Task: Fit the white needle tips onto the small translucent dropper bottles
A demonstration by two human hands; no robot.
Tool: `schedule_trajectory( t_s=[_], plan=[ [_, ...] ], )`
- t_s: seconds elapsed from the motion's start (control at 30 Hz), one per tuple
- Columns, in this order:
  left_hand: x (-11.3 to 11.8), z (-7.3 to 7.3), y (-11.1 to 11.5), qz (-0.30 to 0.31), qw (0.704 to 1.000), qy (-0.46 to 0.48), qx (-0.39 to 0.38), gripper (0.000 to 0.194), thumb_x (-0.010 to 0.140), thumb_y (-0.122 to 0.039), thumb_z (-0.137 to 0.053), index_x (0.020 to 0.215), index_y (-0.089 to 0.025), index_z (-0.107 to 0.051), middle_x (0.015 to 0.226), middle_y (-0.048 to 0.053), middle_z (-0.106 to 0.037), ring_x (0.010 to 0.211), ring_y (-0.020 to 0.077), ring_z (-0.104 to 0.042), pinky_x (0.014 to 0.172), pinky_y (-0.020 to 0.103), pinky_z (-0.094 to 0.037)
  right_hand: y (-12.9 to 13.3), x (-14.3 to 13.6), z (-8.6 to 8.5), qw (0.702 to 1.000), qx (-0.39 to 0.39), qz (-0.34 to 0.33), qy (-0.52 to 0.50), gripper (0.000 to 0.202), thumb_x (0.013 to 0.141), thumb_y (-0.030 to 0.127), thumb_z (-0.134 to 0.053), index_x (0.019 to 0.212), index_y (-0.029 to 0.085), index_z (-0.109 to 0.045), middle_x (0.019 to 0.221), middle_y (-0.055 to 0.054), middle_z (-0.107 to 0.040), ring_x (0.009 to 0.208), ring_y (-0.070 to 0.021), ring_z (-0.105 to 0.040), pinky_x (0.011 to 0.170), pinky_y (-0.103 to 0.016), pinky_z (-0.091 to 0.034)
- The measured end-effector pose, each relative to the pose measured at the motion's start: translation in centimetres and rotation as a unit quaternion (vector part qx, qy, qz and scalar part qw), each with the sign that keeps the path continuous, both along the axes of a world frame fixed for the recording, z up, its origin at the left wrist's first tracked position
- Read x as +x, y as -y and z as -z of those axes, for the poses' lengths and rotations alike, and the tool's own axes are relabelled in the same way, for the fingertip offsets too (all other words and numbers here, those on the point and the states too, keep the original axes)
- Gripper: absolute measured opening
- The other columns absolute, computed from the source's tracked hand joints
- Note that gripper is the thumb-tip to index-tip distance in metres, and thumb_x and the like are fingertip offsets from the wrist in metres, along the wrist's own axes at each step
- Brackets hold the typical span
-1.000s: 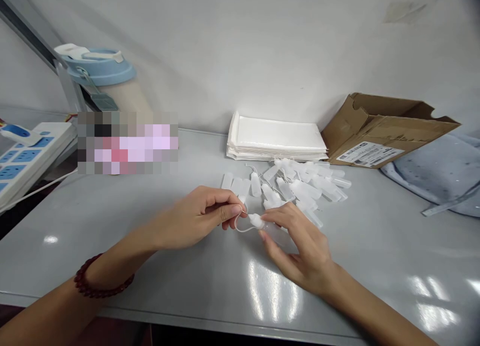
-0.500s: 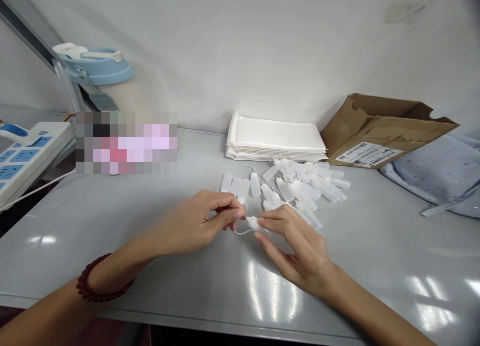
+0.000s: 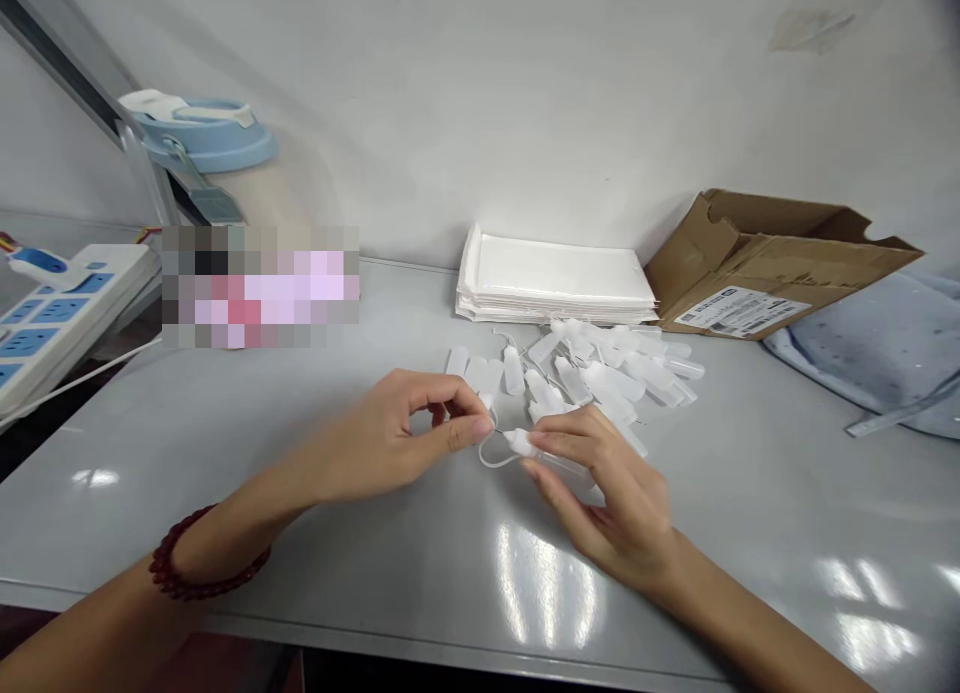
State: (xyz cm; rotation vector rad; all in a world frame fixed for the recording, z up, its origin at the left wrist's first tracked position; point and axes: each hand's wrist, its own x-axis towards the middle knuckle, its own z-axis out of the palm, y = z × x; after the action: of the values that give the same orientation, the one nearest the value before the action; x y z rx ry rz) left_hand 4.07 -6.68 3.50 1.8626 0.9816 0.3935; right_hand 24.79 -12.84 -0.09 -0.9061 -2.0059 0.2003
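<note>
A small translucent bottle (image 3: 564, 465) lies tilted on its side over the grey table (image 3: 390, 583), its body grasped between the thumb and fingers of your right hand (image 3: 619, 498). Your left hand (image 3: 409, 438) pinches the looped white strap (image 3: 493, 464) beside the bottle's thin tip. Just beyond lie many similar bottles (image 3: 611, 375), then stacked white envelopes (image 3: 562, 273) and, to their right, an open cardboard box (image 3: 757, 258).

Bottles (image 3: 613, 385), smooth translucent plastic; table (image 3: 375, 573), smooth and glossy; box (image 3: 787, 265), matt cardboard; envelopes (image 3: 559, 265), paper-like; power strip (image 3: 126, 273), plastic; bundle (image 3: 862, 343), cloth.
</note>
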Motion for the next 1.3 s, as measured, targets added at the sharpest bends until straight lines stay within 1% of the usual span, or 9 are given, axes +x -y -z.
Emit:
schedule_trajectory(
  t_s=[0.1,0.17,0.27,0.33,0.43,0.73,0.9,1.1,1.3],
  plan=[
    [0.17,-0.09,0.16,0.012,1.0,-0.006,0.005,0.022,0.088,-0.036,-0.051,0.076,-0.02,-0.062,0.072,-0.005,-0.059,0.068,0.0102,-0.051,0.064,0.023,-0.039,0.02,0.03,0.17,1.0,-0.001,0.007,0.009,0.026,0.082,0.006,-0.058,0.105,0.014,-0.052,0.088,-0.009,-0.062,0.079,-0.0186,-0.059,0.065,-0.032,-0.051],
    [0.15,-0.14,0.23,0.008,1.0,0.001,0.005,0.022,0.089,-0.035,-0.051,0.077,-0.02,-0.062,0.072,-0.004,-0.059,0.068,0.0102,-0.05,0.064,0.023,-0.039,0.07,0.12,0.27,0.999,-0.016,0.025,0.013,0.025,0.085,0.014,-0.057,0.109,0.016,-0.049,0.088,-0.007,-0.063,0.079,-0.018,-0.061,0.065,-0.03,-0.052],
    [-0.04,-0.23,0.28,-0.007,1.0,0.023,0.011,0.022,0.089,-0.036,-0.051,0.077,-0.02,-0.061,0.072,-0.004,-0.059,0.069,0.0106,-0.05,0.064,0.023,-0.039,0.13,0.28,0.34,0.996,-0.071,0.05,0.033,0.026,0.091,0.027,-0.05,0.114,0.017,-0.046,0.087,-0.006,-0.064,0.071,-0.0159,-0.062,0.057,-0.026,-0.052],
    [-0.14,-0.25,0.27,-0.012,0.999,0.038,0.021,0.022,0.089,-0.035,-0.051,0.077,-0.02,-0.061,0.071,-0.003,-0.058,0.068,0.0109,-0.05,0.065,0.023,-0.04,0.14,0.38,0.36,0.993,-0.098,0.045,0.046,0.022,0.093,0.026,-0.045,0.113,0.017,-0.046,0.085,-0.005,-0.065,0.061,-0.0136,-0.06,0.051,-0.024,-0.05],
    [-0.16,-0.17,0.28,-0.008,0.999,0.038,0.03,0.022,0.089,-0.034,-0.051,0.077,-0.019,-0.061,0.072,-0.002,-0.059,0.069,0.0114,-0.051,0.066,0.024,-0.041,0.12,0.44,0.4,0.995,-0.086,0.028,0.047,0.02,0.092,0.019,-0.042,0.112,0.017,-0.048,0.084,-0.005,-0.064,0.056,-0.0123,-0.056,0.05,-0.024,-0.048],
    [0.34,0.34,0.58,0.014,0.995,0.054,0.083,0.02,0.09,-0.027,-0.048,0.075,-0.017,-0.057,0.071,-0.002,-0.056,0.067,0.01,-0.049,0.066,0.022,-0.04,0.4,0.23,0.37,0.997,-0.061,0.018,0.048,0.021,0.091,0.014,-0.042,0.11,0.015,-0.048,0.078,-0.004,-0.062,0.057,-0.0123,-0.053,0.049,-0.024,-0.046],
    [0.51,0.47,0.63,0.022,0.995,0.045,0.091,0.021,0.09,-0.026,-0.047,0.073,-0.017,-0.055,0.069,-0.002,-0.055,0.066,0.0098,-0.048,0.063,0.021,-0.039,0.5,0.15,0.45,0.997,-0.06,0.02,0.054,0.021,0.091,0.015,-0.042,0.111,0.015,-0.048,0.078,-0.005,-0.061,0.053,-0.0116,-0.05,0.047,-0.023,-0.045],
    [0.33,0.24,0.58,0.02,0.995,0.041,0.09,0.023,0.09,-0.028,-0.047,0.074,-0.017,-0.058,0.071,-0.002,-0.058,0.067,0.0102,-0.05,0.064,0.021,-0.04,0.23,0.19,0.33,0.997,-0.065,0.007,0.043,0.023,0.09,0.013,-0.043,0.112,0.014,-0.049,0.08,-0.005,-0.061,0.062,-0.0136,-0.053,0.052,-0.025,-0.047],
    [0.06,-0.3,0.3,-0.036,0.993,0.064,0.097,0.032,0.093,-0.031,-0.039,0.078,-0.017,-0.063,0.078,0.0,-0.065,0.074,0.012,-0.057,0.071,0.022,-0.044,0.16,0.19,0.26,0.997,-0.064,0.003,0.042,0.025,0.09,0.014,-0.043,0.114,0.016,-0.048,0.081,-0.005,-0.06,0.063,-0.0149,-0.054,0.053,-0.026,-0.048]
  ],
)
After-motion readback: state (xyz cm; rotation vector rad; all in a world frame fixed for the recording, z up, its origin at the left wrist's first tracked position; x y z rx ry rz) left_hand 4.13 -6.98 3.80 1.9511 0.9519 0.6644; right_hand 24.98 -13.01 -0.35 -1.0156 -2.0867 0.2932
